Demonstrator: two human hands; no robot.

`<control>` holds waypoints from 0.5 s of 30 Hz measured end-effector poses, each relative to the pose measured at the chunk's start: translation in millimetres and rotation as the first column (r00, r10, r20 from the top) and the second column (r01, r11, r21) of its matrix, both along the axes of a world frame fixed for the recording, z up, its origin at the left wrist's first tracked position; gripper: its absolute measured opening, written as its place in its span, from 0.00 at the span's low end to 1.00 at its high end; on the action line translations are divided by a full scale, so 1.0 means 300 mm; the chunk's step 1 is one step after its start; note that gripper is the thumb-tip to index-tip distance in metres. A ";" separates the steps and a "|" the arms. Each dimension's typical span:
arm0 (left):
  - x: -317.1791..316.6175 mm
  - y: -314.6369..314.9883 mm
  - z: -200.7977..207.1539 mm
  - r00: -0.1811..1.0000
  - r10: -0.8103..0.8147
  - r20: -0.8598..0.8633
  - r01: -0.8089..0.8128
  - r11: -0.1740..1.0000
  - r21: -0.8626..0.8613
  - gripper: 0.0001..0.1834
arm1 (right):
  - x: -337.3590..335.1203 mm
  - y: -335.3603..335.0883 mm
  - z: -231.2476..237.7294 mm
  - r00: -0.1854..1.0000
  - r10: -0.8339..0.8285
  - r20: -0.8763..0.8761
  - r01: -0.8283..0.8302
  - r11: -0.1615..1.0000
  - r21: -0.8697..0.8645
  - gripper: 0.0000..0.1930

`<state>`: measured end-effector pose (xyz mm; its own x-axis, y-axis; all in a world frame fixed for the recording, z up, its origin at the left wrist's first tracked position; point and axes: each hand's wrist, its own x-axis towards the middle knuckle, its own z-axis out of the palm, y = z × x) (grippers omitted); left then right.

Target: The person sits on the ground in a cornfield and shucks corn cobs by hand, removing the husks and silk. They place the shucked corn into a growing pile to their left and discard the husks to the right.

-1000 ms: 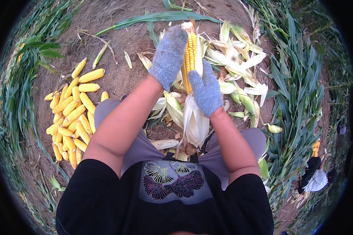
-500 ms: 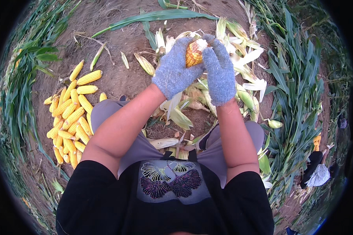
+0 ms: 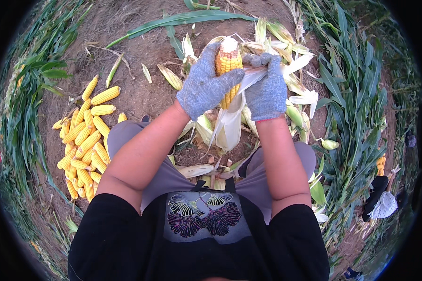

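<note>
My left hand (image 3: 204,86), in a grey knit glove, is wrapped around an ear of corn (image 3: 229,63). Yellow kernels show along the cob, and its pale tip points away from me. Beside it my right hand (image 3: 267,89), gloved the same way, is closed on a strip of pale corn husk (image 3: 252,78) at the ear's right side. More whitish husk (image 3: 228,129) hangs below the ear, between my wrists. The right fingertips are partly hidden behind the husk and glove.
A pile of bare yellow corn ears (image 3: 82,150) lies on the soil at left. Loose husks (image 3: 295,98) are heaped beyond and beneath my hands. Green cornstalks (image 3: 351,103) line the right side. A person (image 3: 382,201) is at the far right.
More of the ear's kernels show now, and it sits more lengthwise in my left hand. My right hand has pulled a strip of husk out to the right, and loose husk hangs below.
</note>
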<state>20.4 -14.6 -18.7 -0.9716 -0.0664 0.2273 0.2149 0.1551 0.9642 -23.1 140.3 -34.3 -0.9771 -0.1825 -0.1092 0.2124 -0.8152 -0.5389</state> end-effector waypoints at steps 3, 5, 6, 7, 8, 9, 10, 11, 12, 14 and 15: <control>-0.024 -0.046 0.018 0.997 0.071 -0.021 -0.063 0.961 0.270 0.29 | -0.034 0.040 -0.011 0.989 -0.030 0.142 0.046 0.993 -0.110 0.16; -0.066 -0.102 0.021 0.991 0.126 -0.040 -0.085 0.837 0.541 0.25 | -0.050 0.086 -0.024 0.990 -0.024 0.140 0.032 0.998 -0.058 0.16; -0.070 -0.116 0.062 0.973 0.231 0.001 -0.171 0.717 0.676 0.19 | -0.041 0.082 0.002 0.985 -0.077 0.153 0.074 0.997 0.020 0.15; -0.098 -0.179 0.041 0.973 0.231 -0.027 -0.135 0.655 0.743 0.16 | -0.046 0.090 -0.005 0.988 -0.051 0.146 0.044 0.998 0.053 0.15; -0.106 -0.207 0.053 0.965 0.263 0.002 -0.159 0.574 0.803 0.15 | -0.052 0.105 -0.013 0.990 -0.029 0.140 0.016 0.996 0.087 0.16; -0.111 -0.230 0.065 0.956 0.292 0.034 -0.179 0.487 0.855 0.14 | -0.056 0.109 -0.022 0.991 -0.006 0.134 -0.011 0.993 0.121 0.16; -0.118 -0.256 0.064 0.943 0.327 0.057 -0.217 0.478 0.851 0.14 | -0.057 0.105 -0.032 0.991 -0.010 0.137 -0.007 0.992 0.127 0.16; -0.122 -0.281 0.064 0.928 0.363 0.080 -0.256 0.467 0.846 0.14 | -0.053 0.092 -0.033 0.986 -0.041 0.162 0.014 0.987 0.161 0.15; -0.119 -0.302 0.063 0.911 0.398 0.103 -0.294 0.456 0.840 0.14 | -0.050 0.078 -0.040 0.980 -0.072 0.186 0.035 0.980 0.195 0.15; -0.106 -0.326 0.060 0.910 0.410 0.058 -0.277 0.499 0.821 0.14 | -0.055 0.070 -0.076 0.990 -0.046 0.136 0.016 0.977 0.210 0.14; -0.102 -0.329 0.063 0.910 0.412 0.035 -0.266 0.519 0.813 0.14 | -0.070 0.075 -0.092 0.991 -0.046 0.125 0.003 0.947 0.322 0.14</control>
<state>-10.2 -113.4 0.2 -0.7949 -0.6051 0.0445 0.4600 -0.5533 0.6945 -44.1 162.8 -61.8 -0.9545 -0.0931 -0.2832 0.2796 -0.6094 -0.7419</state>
